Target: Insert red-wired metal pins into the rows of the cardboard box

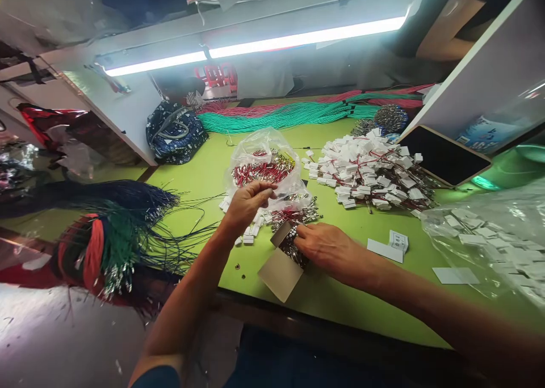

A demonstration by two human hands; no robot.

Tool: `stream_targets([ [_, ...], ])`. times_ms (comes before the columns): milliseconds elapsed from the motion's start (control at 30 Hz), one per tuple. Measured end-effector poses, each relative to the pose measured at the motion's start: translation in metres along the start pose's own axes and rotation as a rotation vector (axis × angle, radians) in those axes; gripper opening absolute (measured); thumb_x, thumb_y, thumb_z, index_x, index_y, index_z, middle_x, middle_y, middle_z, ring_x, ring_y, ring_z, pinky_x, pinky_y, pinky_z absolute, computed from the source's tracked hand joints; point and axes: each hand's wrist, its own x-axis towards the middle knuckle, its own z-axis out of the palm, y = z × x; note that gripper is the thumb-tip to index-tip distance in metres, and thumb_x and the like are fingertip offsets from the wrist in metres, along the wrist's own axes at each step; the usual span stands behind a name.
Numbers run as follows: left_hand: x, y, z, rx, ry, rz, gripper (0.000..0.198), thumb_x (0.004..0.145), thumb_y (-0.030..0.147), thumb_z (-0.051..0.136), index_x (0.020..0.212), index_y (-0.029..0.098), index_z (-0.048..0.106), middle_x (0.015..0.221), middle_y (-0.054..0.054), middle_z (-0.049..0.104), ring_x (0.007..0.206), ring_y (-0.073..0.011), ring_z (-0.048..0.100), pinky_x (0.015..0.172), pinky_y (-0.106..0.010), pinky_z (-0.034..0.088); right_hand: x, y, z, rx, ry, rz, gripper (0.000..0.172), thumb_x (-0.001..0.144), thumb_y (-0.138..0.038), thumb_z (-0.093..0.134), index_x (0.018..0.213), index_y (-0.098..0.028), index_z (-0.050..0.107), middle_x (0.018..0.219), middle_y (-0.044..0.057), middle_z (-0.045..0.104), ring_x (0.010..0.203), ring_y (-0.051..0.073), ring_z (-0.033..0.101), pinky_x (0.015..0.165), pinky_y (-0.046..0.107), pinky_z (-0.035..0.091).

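My left hand (249, 203) is raised over the table with thumb and forefinger pressed together; whatever sits between them is too small to make out. Just behind it stands a clear plastic bag (244, 144) of red pieces with shiny metal ends (259, 167). My right hand (326, 249) reaches into a small open cardboard box (281, 274) filled with small shiny metal parts (293, 251). Its fingers are curled together at the box's edge, and their tips are partly hidden. More red, metal-ended pieces (289, 216) and some white tags (255, 229) lie between the hands and the bag.
A heap of white-tagged red cords (361, 169) lies right of the bag. Green cords (281, 117) stretch across the back. Dark and green cord bundles (119, 246) hang at the left edge. A black-screened tablet (445, 155) and a clear bag of white tags (489, 235) are at right.
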Motion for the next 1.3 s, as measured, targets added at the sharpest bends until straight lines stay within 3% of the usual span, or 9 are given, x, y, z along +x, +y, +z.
stream_targets([
  [133,-0.021,-0.007,0.005,0.132,0.058,0.053,0.024,0.08,0.033,0.057,0.088,0.014,0.069,0.075,-0.003,0.067,0.058,-0.0082,0.049,0.056,-0.023,0.042,0.004,-0.004,-0.002,-0.006,-0.071,0.049,0.02,0.081,0.002,0.048,0.08,-0.014,0.059,0.084,0.008,0.065,0.065,0.015,0.059,0.05,0.026,0.031],
  [300,-0.034,-0.014,0.014,0.033,0.039,-0.013,0.028,0.081,0.027,0.054,0.104,0.014,0.062,0.062,0.002,0.061,0.052,-0.0081,0.046,0.054,-0.022,0.04,-0.006,0.005,-0.004,0.104,0.041,0.079,0.016,0.083,-0.003,0.047,0.083,-0.015,0.058,0.073,0.004,0.064,0.058,0.014,0.055,0.048,0.026,0.027],
  [400,-0.036,-0.017,0.018,-0.018,-0.015,-0.063,0.02,0.08,0.028,0.054,0.094,0.014,0.061,0.067,0.0,0.063,0.053,-0.008,0.048,0.055,-0.022,0.041,-0.015,0.014,-0.01,0.334,0.18,0.14,0.012,0.086,-0.014,0.048,0.08,-0.016,0.058,0.065,0.002,0.063,0.053,0.012,0.053,0.051,0.024,0.032],
  [533,-0.037,-0.02,0.019,0.079,-0.061,-0.033,0.019,0.082,0.031,0.052,0.088,0.016,0.063,0.076,-0.001,0.064,0.057,-0.0086,0.049,0.059,-0.022,0.042,-0.017,0.021,-0.014,0.82,0.422,0.204,0.016,0.084,-0.02,0.049,0.088,-0.017,0.064,0.079,0.002,0.069,0.067,0.012,0.06,0.063,0.022,0.044],
  [733,-0.043,-0.021,0.021,0.27,-0.131,0.072,0.022,0.086,0.029,0.046,0.089,0.018,0.066,0.077,-0.001,0.066,0.071,-0.0132,0.058,0.069,-0.025,0.046,-0.005,0.019,0.0,1.261,0.571,0.326,0.019,0.077,-0.033,0.061,0.085,-0.015,0.067,0.08,0.004,0.068,0.069,0.013,0.06,0.064,0.026,0.048],
  [933,-0.049,-0.019,0.025,0.267,-0.172,0.131,0.023,0.086,0.029,0.048,0.091,0.018,0.069,0.082,-0.002,0.07,0.073,-0.014,0.061,0.069,-0.024,0.048,0.001,0.016,0.007,1.324,0.591,0.358,0.017,0.077,-0.031,0.063,0.081,-0.014,0.066,0.076,0.002,0.066,0.064,0.011,0.056,0.062,0.025,0.047],
  [1167,-0.051,-0.022,0.025,0.198,-0.097,0.072,0.018,0.08,0.03,0.06,0.088,0.019,0.072,0.088,-0.003,0.073,0.08,-0.0168,0.064,0.073,-0.026,0.05,-0.001,0.014,0.011,1.263,0.538,0.398,0.018,0.08,-0.032,0.059,0.083,-0.015,0.065,0.071,0.001,0.064,0.061,0.011,0.055,0.058,0.025,0.045],
  [1300,-0.051,-0.024,0.025,0.228,-0.063,0.116,0.02,0.081,0.032,0.059,0.086,0.02,0.074,0.087,-0.004,0.073,0.078,-0.0173,0.064,0.072,-0.027,0.049,-0.002,0.015,0.011,1.267,0.524,0.393,0.018,0.079,-0.032,0.058,0.08,-0.015,0.065,0.066,0.0,0.062,0.058,0.011,0.054,0.056,0.024,0.044],
])
